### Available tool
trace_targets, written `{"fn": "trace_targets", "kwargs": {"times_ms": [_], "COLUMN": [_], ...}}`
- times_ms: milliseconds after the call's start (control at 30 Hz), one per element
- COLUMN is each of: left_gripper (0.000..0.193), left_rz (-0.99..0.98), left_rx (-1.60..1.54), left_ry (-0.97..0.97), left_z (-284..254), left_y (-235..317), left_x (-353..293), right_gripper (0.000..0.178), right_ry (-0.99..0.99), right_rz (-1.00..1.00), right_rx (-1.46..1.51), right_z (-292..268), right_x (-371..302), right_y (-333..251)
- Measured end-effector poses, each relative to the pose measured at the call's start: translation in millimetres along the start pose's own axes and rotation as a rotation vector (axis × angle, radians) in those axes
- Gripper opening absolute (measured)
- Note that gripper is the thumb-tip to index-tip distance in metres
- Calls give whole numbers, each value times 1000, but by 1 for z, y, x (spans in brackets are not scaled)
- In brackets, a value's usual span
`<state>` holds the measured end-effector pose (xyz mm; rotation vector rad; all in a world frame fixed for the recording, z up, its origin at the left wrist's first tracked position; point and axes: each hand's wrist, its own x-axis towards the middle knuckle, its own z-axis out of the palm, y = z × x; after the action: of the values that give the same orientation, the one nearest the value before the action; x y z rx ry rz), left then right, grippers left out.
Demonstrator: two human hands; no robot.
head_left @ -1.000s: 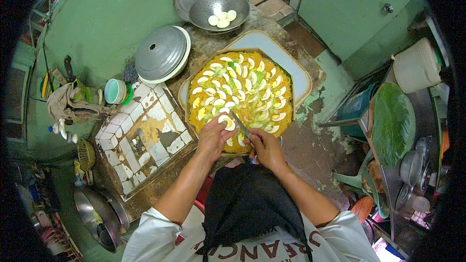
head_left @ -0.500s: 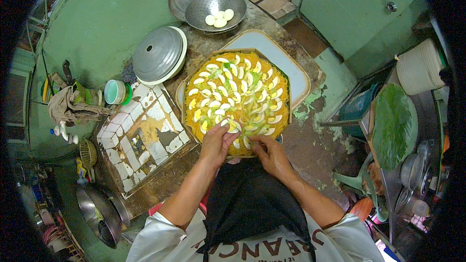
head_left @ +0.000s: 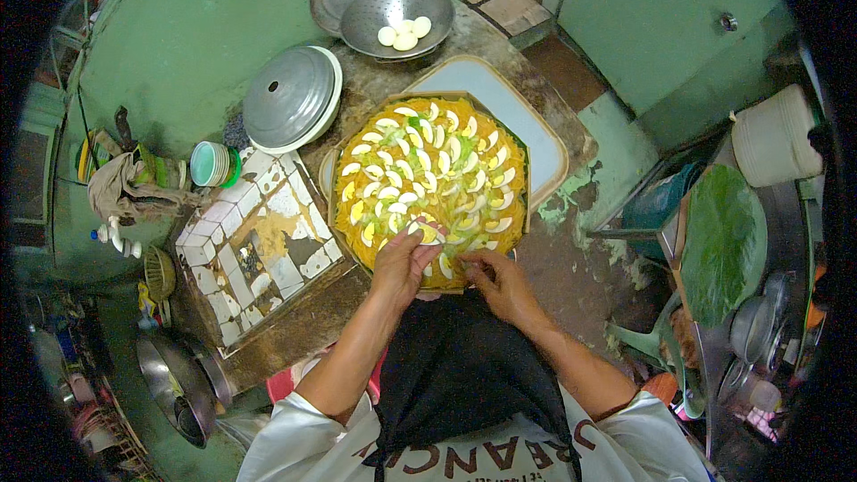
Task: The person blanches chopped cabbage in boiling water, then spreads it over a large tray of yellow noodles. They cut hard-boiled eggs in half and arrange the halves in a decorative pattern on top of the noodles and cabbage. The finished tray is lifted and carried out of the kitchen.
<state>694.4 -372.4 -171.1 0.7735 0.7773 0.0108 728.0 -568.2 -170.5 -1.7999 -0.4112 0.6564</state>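
Observation:
In front of me lies an octagonal tray (head_left: 446, 94) of orange noodles (head_left: 361, 248), dotted all over with boiled egg slices (head_left: 411, 168) and pale green shredded vegetable (head_left: 464, 180). Over its near edge, my left hand (head_left: 400, 266) is closed on a few egg slices (head_left: 428, 233), pinched between thumb and fingers. My right hand (head_left: 502, 284) sits just right of it, low over the noodles. Its thumb and fingertips are drawn together; whatever they may hold is too small to make out. One egg slice (head_left: 446, 266) lies on the noodles between the hands.
A pale blue board (head_left: 539, 145) reaches out under the tray. Behind stands a metal colander (head_left: 375, 22) with several whole peeled eggs (head_left: 405, 41), beside a lidded pot (head_left: 287, 98). Broken white tiles (head_left: 234, 268) lie left, a big green leaf (head_left: 725, 236) right.
The view has shifted slightly. My right fingertips have drawn back a little from the egg slice near the tray's front edge. My left hand keeps its hold on the egg slices.

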Motion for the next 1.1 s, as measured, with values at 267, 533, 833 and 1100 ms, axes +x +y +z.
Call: {"fn": "trace_targets", "kwargs": {"times_ms": [267,533,833,1100], "left_gripper": [34,29,33,35], "left_rz": [24,50,-52,40], "left_rx": [36,47,-199,-110], "left_ry": [50,39,99,72], "left_z": [4,9,31,28], "left_y": [-5,-8,-12,-12], "left_x": [6,6,20,30], "right_gripper": [27,31,25,28], "right_ry": [-109,-221,8,-223], "right_rz": [320,180,-227,348], "right_rx": [186,227,-318,200], "right_z": [-13,-24,-49,-58], "right_x": [29,4,32,50], "right_y": [1,-13,8,-31]}}
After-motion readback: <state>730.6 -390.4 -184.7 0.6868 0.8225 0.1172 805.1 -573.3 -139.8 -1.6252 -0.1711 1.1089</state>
